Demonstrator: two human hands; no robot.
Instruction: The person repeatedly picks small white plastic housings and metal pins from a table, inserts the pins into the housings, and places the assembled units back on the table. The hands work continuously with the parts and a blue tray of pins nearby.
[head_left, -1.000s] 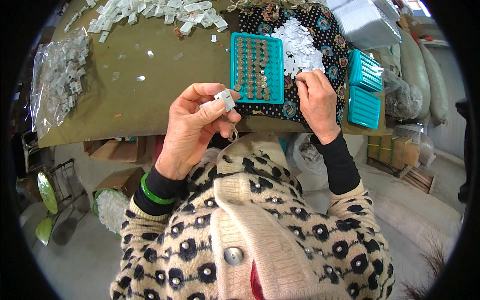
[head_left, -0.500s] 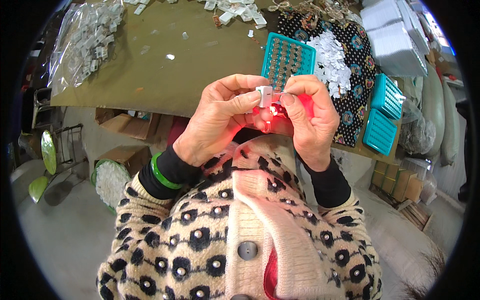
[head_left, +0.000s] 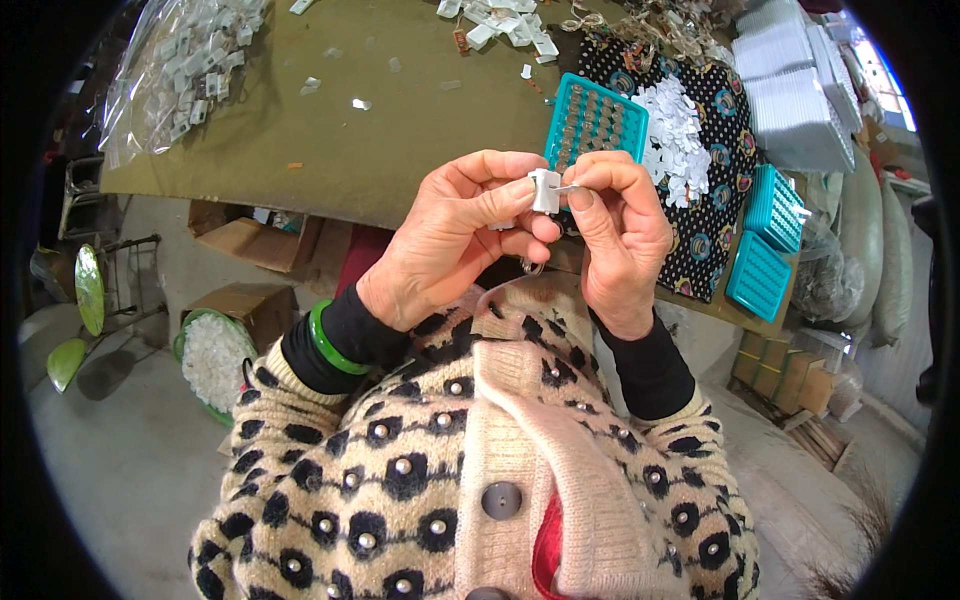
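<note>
Close in front of me, my left hand (head_left: 440,225) pinches a small white plastic case (head_left: 546,192) between thumb and fingers. A thin loop (head_left: 531,267) shows below those fingers. My right hand (head_left: 625,225) is closed at the case's right side, thumb and forefinger pinching a small thin strip (head_left: 566,189) that meets the case. Just beyond the hands lies a teal tray (head_left: 640,128) with rows of round metallic discs (head_left: 594,118). To its right, a pile of small white pieces (head_left: 676,140) rests on a dark patterned cloth (head_left: 722,150).
On the olive tabletop (head_left: 380,130), a clear bag of white cases (head_left: 190,75) lies far left and loose white cases (head_left: 500,22) at the back. Teal trays (head_left: 762,270) and stacked white trays (head_left: 795,100) stand right. Below left are a cardboard box (head_left: 250,305) and a filled basket (head_left: 215,360).
The red light that glowed between my hands is out. The case has turned slightly in my left fingers, while my right fingers stay pinched beside it. The view has shifted a little.
</note>
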